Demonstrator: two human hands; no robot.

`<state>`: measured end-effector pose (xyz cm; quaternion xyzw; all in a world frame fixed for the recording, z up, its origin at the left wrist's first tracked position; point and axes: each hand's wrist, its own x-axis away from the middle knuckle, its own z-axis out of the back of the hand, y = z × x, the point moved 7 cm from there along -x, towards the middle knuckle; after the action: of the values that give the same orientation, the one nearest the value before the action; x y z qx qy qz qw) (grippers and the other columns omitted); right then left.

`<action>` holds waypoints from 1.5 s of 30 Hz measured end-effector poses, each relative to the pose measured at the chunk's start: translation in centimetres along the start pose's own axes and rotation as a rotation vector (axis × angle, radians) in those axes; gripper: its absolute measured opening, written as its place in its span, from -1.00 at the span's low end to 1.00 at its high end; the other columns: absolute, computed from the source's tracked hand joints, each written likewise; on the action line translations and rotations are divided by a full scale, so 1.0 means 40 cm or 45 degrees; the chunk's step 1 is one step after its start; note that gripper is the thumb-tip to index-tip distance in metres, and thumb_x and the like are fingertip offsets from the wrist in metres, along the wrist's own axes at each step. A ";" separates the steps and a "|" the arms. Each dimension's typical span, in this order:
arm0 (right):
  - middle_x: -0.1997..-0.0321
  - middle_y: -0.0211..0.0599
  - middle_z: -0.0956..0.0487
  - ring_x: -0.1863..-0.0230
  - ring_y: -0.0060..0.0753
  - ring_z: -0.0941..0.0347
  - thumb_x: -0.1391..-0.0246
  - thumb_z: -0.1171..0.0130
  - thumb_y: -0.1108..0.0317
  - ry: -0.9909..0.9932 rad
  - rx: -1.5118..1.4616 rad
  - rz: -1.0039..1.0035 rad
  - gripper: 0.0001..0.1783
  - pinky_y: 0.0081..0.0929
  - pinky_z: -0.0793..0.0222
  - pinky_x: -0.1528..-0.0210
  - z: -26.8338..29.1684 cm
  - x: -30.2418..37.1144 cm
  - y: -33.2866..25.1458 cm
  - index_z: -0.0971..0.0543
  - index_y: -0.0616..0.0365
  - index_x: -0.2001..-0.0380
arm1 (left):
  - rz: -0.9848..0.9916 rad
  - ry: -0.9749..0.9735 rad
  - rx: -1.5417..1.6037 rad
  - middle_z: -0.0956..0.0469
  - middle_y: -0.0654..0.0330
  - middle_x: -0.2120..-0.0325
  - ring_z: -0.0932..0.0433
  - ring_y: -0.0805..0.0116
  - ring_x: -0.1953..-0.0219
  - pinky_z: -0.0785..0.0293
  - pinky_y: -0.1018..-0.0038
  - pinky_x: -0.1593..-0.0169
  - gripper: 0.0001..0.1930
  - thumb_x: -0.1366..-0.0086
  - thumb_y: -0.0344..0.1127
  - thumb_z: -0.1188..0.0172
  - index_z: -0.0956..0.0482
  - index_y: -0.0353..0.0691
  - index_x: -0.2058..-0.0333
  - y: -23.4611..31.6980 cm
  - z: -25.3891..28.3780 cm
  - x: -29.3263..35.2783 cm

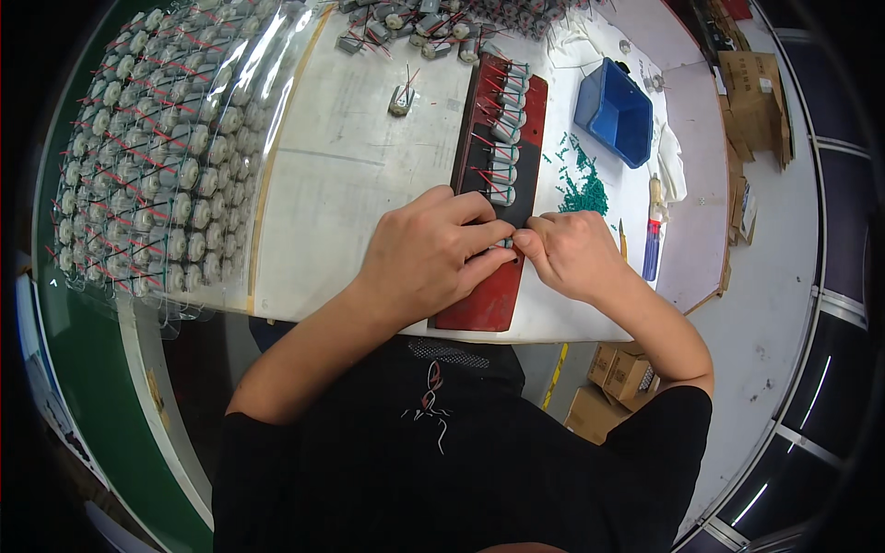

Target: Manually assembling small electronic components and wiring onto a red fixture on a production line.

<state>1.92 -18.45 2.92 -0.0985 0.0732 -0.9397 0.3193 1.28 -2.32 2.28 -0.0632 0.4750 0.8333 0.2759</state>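
Note:
My left hand [426, 247] is closed, its thumb and fingers pinching a small grey motor [504, 243] at the near end of a row. Most of that motor is hidden by the fingers. Against its right side my right hand [579, 253] is closed, thumb and curled forefinger together; whatever is between them is too small or covered to see. Both hands are over a long red and black fixture [479, 306]. Farther up it stands a line of small motors [502, 175] with red and dark wire leads pointing left. Small green pieces [585, 192] lie heaped right of the fixture.
A blue bin [616, 115] stands at the back right. Near the right edge lie a screwdriver [653, 244] and a thin pointed tool [623, 244]. One loose motor [401, 100] sits left of the fixture, more motors [424, 26] behind. Clear plastic trays of motors [166, 166] fill the left.

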 end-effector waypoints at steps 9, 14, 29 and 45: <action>0.62 -0.15 -0.59 0.59 -0.02 -0.56 -0.43 -0.04 0.00 -0.019 0.109 -0.058 -0.46 -0.14 -0.45 0.55 -0.003 0.008 -0.008 -0.60 0.12 0.56 | -0.036 0.021 -0.008 -0.63 0.36 0.35 -0.57 0.30 0.36 -0.54 0.39 0.29 -0.79 -0.15 -0.17 -0.49 -0.78 -0.05 0.25 0.001 -0.004 0.001; 0.61 -0.18 -0.58 0.59 -0.03 -0.56 -0.41 -0.07 0.02 0.012 -0.010 0.001 -0.50 -0.15 -0.42 0.58 -0.004 0.020 -0.015 -0.60 0.10 0.55 | -0.042 0.021 -0.020 -0.63 0.37 0.35 -0.56 0.30 0.37 -0.55 0.39 0.29 -0.78 -0.15 -0.18 -0.49 -0.78 -0.05 0.24 0.005 -0.001 0.006; 0.60 -0.19 -0.59 0.62 -0.02 -0.54 -0.43 -0.06 0.04 0.110 -0.047 -0.051 -0.49 -0.13 -0.42 0.58 -0.012 0.023 -0.003 -0.59 0.09 0.57 | -0.079 0.025 -0.005 -0.64 0.34 0.33 -0.56 0.29 0.36 -0.55 0.38 0.27 -0.78 -0.14 -0.21 -0.49 -0.78 -0.08 0.23 0.004 -0.001 0.001; 0.63 -0.14 -0.58 0.59 0.00 -0.53 -0.45 -0.01 -0.02 -0.034 0.046 -0.073 -0.46 -0.17 -0.43 0.54 0.001 0.010 0.007 -0.61 0.07 0.55 | 0.010 0.009 0.060 -0.61 0.35 0.34 -0.58 0.28 0.30 -0.58 0.34 0.24 -0.82 -0.18 -0.19 -0.45 -0.77 -0.06 0.26 -0.004 -0.004 0.006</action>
<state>1.78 -18.92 2.95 -0.1073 0.0491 -0.9482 0.2948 1.16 -2.30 1.97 -0.0577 0.4956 0.8227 0.2725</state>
